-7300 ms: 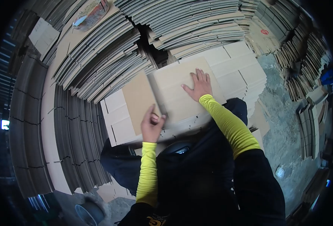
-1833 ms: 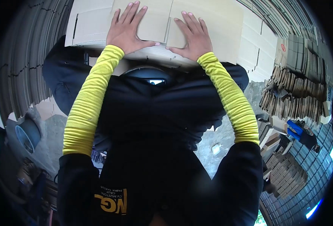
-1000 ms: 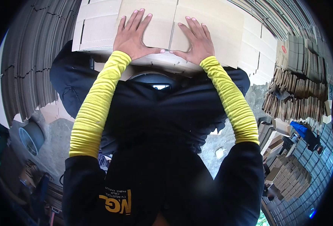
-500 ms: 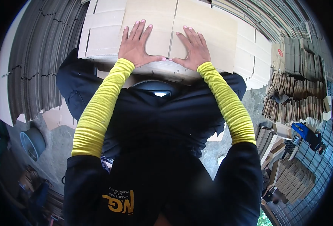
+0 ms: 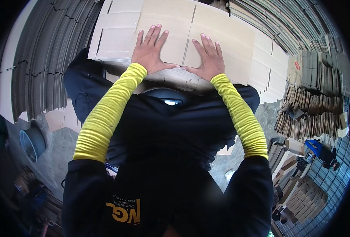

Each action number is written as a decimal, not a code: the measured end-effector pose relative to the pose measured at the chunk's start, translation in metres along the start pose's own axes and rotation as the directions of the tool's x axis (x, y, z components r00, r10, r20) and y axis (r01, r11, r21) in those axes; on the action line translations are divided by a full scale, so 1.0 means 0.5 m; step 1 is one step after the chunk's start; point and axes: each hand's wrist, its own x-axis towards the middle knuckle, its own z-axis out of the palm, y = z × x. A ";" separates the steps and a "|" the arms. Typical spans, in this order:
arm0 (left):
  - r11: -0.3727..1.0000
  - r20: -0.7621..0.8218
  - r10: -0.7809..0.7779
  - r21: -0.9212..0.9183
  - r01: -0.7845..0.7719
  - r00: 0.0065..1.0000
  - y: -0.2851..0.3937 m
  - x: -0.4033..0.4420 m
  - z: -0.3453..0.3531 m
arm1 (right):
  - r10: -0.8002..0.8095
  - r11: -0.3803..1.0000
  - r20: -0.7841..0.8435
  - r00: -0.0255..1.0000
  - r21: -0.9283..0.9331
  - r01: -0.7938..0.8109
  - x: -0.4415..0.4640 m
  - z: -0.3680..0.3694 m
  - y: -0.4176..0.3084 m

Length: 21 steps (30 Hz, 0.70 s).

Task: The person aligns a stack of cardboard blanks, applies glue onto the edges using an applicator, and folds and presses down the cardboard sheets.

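A flat cardboard sheet (image 5: 230,43) lies on top of a stack of cardboard (image 5: 113,47) in front of my lap. A dark slot runs down the sheet between my hands. My left hand (image 5: 149,51) rests palm down on the sheet's left part, fingers spread and pointing away from me. On the right part my right hand (image 5: 208,57) lies flat in the same way. Both thumbs stretch inward along the near edge, their tips almost meeting by the slot. Neither hand grips anything. Yellow sleeves cover both forearms.
Tall stacks of flat cardboard (image 5: 36,59) stand at the left, with a grey tub (image 5: 32,145) on the floor behind. More cardboard bundles (image 5: 309,106) are piled at the right. Farther off at the right is a person in blue and black (image 5: 321,154).
The whole view has shifted slightly, so the sheet and hands appear a little lower and farther right. Both hands keep the same flat pose on the sheet.
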 end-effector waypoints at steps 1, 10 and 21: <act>1.000 0.002 0.000 0.013 0.000 1.000 -0.001 0.001 0.002 | 0.000 1.000 0.001 1.000 0.003 0.000 0.000 0.001 0.000; 1.000 0.010 0.013 0.004 -0.013 1.000 -0.001 0.002 0.000 | -0.047 0.999 -0.062 0.997 -0.028 0.045 0.002 0.004 0.009; 0.997 0.057 0.004 -0.075 0.000 0.998 0.005 0.002 -0.018 | -0.066 0.995 -0.023 0.998 0.075 0.067 0.002 -0.012 0.014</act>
